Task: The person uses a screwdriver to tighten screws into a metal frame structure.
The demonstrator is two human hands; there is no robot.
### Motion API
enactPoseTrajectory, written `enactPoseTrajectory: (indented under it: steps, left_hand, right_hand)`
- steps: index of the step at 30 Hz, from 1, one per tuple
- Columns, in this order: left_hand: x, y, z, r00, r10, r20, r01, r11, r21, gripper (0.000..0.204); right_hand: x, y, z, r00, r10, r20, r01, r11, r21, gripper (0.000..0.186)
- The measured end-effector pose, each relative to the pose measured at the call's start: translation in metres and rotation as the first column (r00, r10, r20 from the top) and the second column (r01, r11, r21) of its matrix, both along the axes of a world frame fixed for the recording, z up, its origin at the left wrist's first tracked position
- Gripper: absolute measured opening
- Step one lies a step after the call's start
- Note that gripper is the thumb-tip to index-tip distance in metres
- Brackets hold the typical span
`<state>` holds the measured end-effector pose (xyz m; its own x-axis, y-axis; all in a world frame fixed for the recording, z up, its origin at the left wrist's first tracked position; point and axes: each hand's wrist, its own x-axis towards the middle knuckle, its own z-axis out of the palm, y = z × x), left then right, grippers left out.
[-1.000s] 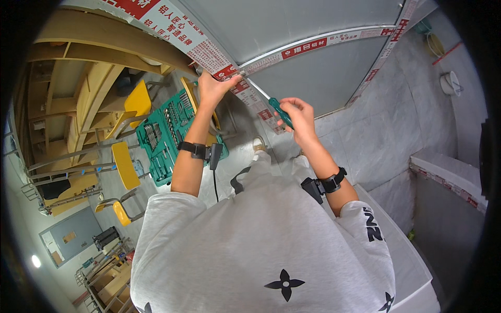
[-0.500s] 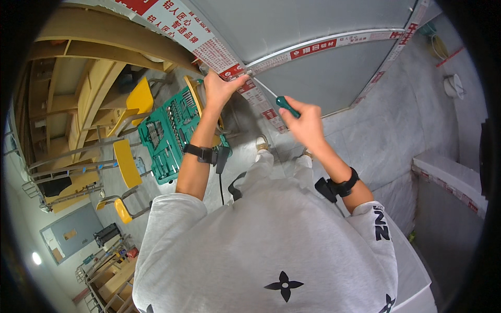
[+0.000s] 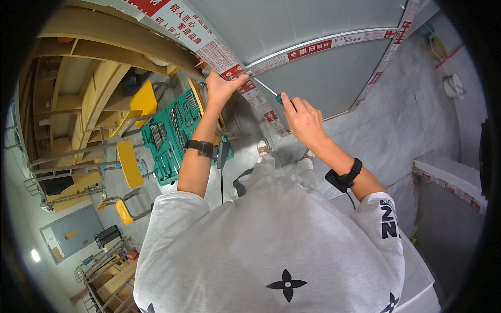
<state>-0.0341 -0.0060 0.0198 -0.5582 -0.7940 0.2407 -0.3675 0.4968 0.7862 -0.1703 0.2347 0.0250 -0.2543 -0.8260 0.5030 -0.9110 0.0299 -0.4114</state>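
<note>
A grey door with a taped metal frame stands in front of me. At its left edge, my left hand grips the door frame, thumb stretched across the front and fingers partly hidden behind. My right hand is closed round the green handle of a screwdriver. The slim shaft points up and left, its tip meeting the frame close to my left thumb, where the crossbar joins. What the tip bears on is too small to make out.
An open green tool case with sockets and wrenches lies left of my left forearm. Yellow chairs and wooden desks stand further left. A white bucket sits at the far right, above a low ledge.
My right hand has turned on the screwdriver, its fingers now over the handle and its back facing up. My right elbow has swung outward. The left hand stays put.
</note>
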Motion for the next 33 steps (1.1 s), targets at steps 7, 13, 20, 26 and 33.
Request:
enactPoseTrajectory:
  steps: [7,13,20,26,33]
  left_hand:
    - [-0.001,0.002,-0.002,0.999,0.014,0.04,-0.015,1.0,0.009,0.05]
    - [0.0,0.006,0.001,0.999,-0.012,0.049,0.008,0.997,0.076,0.048]
    - [-0.004,0.003,0.006,1.0,0.009,0.016,-0.009,1.0,0.025,0.047]
    - [0.004,-0.009,-0.009,1.0,-0.024,-0.005,0.025,0.997,0.079,0.047]
    - [-0.006,0.004,0.005,1.0,0.014,0.002,-0.015,0.995,0.102,0.051]
  right_hand:
    - [-0.012,-0.012,0.011,0.778,-0.083,0.622,-0.061,0.976,0.207,0.043]
    - [-0.019,-0.008,0.001,-0.746,-0.229,0.625,-0.238,0.969,0.071,0.038]
    - [-0.009,0.0,0.002,0.998,-0.006,0.066,0.009,0.999,-0.045,0.045]
    - [-0.021,-0.001,-0.002,0.977,0.11,-0.182,-0.103,0.994,0.049,0.051]
    - [-0.049,-0.017,0.02,-0.452,-0.328,0.829,-0.286,0.934,0.213,0.04]
